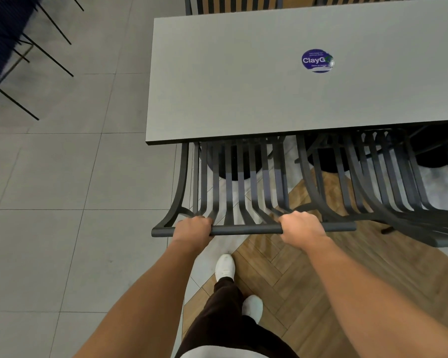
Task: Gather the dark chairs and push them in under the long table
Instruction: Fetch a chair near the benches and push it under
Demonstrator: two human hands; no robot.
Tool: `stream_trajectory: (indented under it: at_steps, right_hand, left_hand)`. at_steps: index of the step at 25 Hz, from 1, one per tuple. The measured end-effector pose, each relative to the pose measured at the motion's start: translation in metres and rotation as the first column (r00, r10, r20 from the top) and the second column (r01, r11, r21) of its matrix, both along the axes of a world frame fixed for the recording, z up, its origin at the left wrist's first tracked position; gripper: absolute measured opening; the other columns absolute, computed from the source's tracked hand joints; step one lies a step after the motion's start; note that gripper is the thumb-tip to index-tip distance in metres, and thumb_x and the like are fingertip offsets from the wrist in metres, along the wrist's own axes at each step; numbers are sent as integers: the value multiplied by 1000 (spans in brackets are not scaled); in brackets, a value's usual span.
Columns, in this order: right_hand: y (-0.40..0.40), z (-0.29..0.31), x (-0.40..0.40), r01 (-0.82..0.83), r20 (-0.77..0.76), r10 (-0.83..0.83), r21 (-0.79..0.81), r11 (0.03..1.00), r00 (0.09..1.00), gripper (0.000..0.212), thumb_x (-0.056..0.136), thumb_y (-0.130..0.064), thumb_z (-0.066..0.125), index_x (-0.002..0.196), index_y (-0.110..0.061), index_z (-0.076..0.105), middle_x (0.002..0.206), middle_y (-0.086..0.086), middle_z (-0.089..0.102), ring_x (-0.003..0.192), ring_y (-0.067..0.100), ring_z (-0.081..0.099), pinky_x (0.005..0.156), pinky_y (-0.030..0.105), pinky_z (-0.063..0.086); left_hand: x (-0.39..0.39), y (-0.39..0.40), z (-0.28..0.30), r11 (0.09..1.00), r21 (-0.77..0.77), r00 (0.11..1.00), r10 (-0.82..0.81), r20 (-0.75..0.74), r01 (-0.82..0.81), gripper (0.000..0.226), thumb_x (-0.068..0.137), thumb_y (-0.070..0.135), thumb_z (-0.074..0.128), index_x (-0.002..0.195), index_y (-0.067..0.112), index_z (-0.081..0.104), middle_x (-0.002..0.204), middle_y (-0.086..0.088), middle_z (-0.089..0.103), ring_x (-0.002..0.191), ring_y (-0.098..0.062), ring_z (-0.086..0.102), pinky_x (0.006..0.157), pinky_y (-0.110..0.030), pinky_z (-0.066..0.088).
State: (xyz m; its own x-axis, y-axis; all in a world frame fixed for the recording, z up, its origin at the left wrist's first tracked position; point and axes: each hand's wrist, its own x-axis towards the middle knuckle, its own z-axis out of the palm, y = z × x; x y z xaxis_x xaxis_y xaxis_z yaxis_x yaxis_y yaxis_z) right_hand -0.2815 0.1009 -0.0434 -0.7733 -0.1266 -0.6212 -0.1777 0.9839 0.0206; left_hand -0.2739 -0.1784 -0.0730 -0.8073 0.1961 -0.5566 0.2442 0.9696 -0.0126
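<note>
My left hand (pixel 193 226) and right hand (pixel 301 224) each grip the top rail of one dark slatted chair (pixel 243 187), its seat tucked under the long grey table (pixel 243 81). A second dark chair (pixel 373 182) sits just beside it on the right, also under the table, which bears one round blue sticker (pixel 317 61).

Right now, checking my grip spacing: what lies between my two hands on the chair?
In the head view, only the chair's bare top rail runs between the left hand and right hand, with back slats joining it.
</note>
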Motion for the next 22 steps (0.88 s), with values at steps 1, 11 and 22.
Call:
stream_trajectory:
  at_steps: [1, 11, 22]
  right_hand:
    - [1, -1, -1, -1, 6, 1, -7, 1000, 1000, 20, 95, -31, 59, 113, -26, 68, 86, -4, 58, 82, 23, 61, 73, 36, 49]
    - [11, -1, -3, -7, 15, 7, -9, 1000, 1000, 29, 96, -28, 54, 121, -35, 66, 92, -5, 64, 90, 23, 66, 78, 38, 54]
    - [20, 30, -10, 322, 236, -272, -206, 924, 933, 101, 73, -88, 59, 152, -26, 46, 146, 4, 57, 132, 27, 53, 106, 46, 48]
  left_hand:
    - [-1, 0, 1, 1000, -2, 1000, 3, 1, -3, 28, 104, 39, 54, 127, 25, 60, 106, -1, 66, 91, -22, 66, 80, -34, 56]
    - [0, 11, 5, 999, -22, 999, 38, 35, -37, 27, 104, 38, 52, 126, 24, 60, 105, -3, 66, 87, -22, 62, 75, -33, 50]
    - [-16, 10, 21, 953, 212, 915, 122, 385, -216, 88, 82, 86, 46, 143, 22, 51, 121, -5, 66, 110, -21, 62, 101, -42, 51]
